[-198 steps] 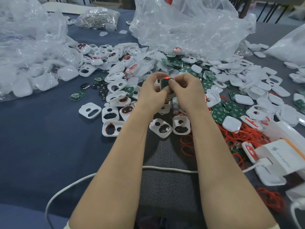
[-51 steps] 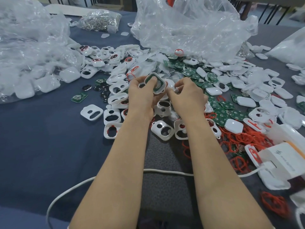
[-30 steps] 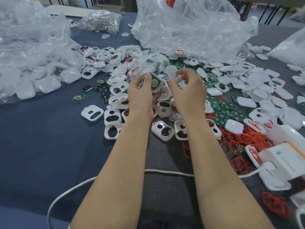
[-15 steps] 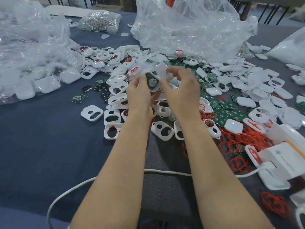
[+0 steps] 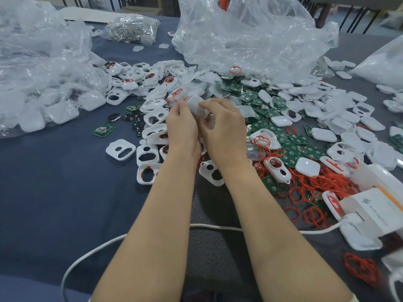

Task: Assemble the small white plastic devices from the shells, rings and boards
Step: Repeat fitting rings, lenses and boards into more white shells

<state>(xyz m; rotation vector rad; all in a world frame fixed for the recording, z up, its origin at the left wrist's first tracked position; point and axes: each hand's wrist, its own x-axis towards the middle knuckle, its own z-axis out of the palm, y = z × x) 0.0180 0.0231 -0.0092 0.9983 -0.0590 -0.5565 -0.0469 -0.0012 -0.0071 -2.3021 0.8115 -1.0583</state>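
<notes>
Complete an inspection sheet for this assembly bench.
Surface: dark blue cloth table.
Job's things: white plastic shells, green circuit boards and red rubber rings lie in loose heaps.
Clutter: crumpled clear plastic bags, a bag of small metal parts, a white printed box.
Hands: left hand and right hand both grip one small white plastic piece.
Cables: white cable runs along the near edge toward the box.
Surroundings: dark furniture legs behind the table.

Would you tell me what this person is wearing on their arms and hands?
The left forearm and right forearm are bare; the left hand and right hand have no gloves, and no watch, bracelet or rings show. A pale sliver, perhaps a sleeve edge, shows by each elbow at the frame's bottom.
</notes>
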